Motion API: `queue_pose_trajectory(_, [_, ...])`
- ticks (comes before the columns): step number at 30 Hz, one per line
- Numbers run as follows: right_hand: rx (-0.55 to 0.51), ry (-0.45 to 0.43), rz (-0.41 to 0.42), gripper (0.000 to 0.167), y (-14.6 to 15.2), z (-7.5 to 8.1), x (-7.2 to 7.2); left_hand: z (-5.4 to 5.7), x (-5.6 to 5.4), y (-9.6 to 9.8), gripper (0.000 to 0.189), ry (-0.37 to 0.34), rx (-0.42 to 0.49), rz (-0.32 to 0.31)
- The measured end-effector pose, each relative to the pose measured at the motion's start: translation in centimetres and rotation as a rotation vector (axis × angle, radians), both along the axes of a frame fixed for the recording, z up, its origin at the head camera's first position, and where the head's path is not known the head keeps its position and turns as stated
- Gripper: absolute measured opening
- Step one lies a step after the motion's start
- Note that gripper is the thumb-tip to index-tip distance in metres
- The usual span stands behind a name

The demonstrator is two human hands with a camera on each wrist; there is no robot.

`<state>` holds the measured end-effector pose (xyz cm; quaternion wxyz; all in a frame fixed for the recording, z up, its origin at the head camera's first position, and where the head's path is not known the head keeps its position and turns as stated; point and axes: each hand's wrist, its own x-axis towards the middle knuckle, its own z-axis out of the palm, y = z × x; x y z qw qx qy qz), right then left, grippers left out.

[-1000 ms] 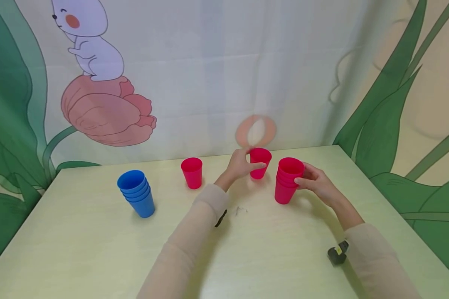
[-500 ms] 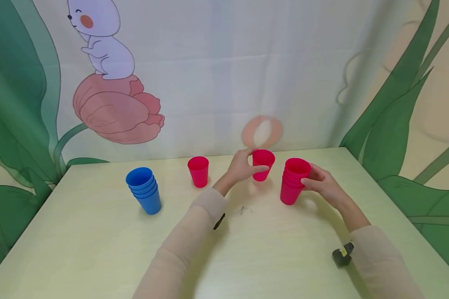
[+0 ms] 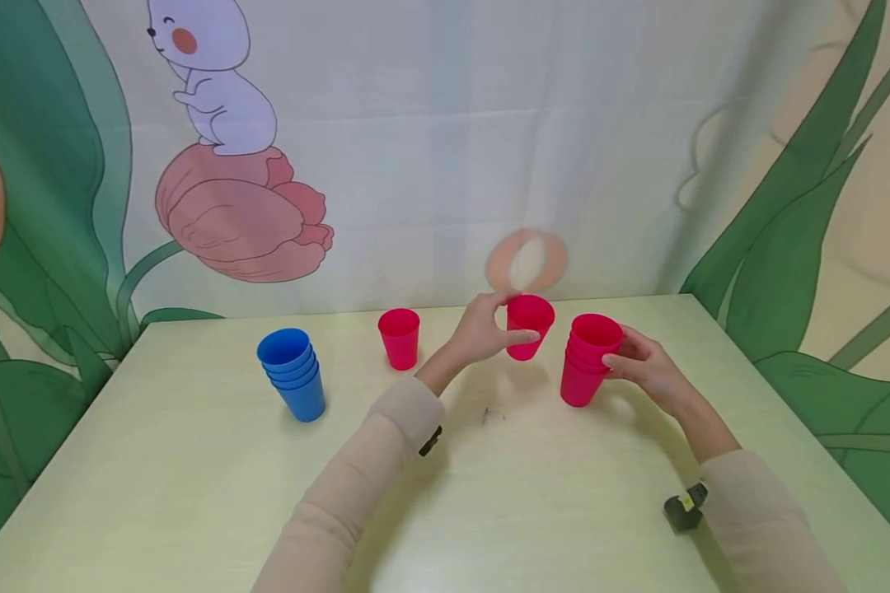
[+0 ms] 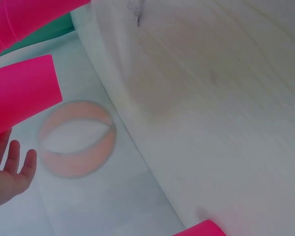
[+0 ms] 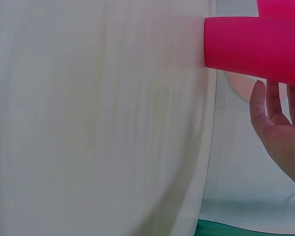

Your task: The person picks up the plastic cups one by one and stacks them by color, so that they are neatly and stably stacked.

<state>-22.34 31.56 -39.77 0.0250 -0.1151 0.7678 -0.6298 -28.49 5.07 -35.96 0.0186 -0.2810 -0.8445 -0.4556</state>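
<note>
My left hand (image 3: 482,328) holds a single red plastic cup (image 3: 528,329) near its rim, thumb across the near side and fingers behind. The cup is upright near the back of the table, with a faint shadow beneath its base. Just to its right, my right hand (image 3: 648,371) grips a stack of nested red cups (image 3: 582,375) by the upper rims. In the right wrist view the base of the red stack (image 5: 250,46) comes right to the tabletop. Another red cup (image 3: 400,339) stands upright by itself, left of my left hand.
A stack of nested blue cups (image 3: 300,383) stands farther left, leaning a little in this view. Behind the pale table (image 3: 549,494) hangs a printed curtain (image 3: 386,165), close along the back edge. Small dark marks (image 3: 492,415) show on the tabletop.
The head view has turned slightly left, so everything sits farther right in the picture. Both hands keep their holds, with the cups in about the same places.
</note>
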Motion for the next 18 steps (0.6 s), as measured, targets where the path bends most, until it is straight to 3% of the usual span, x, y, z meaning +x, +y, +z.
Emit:
queue_pose_trajectory(8, [-0.001,0.008,0.005,0.045,0.2,-0.1,-0.1,0.8,0.2,-0.6,0.066,-0.059,0.071,0.050])
queue_pose_trajectory(18, [0.002,0.017,0.005,0.045,0.3,-0.3,-0.1,2.5,1.3,-0.9,0.064,-0.003,0.135,0.058])
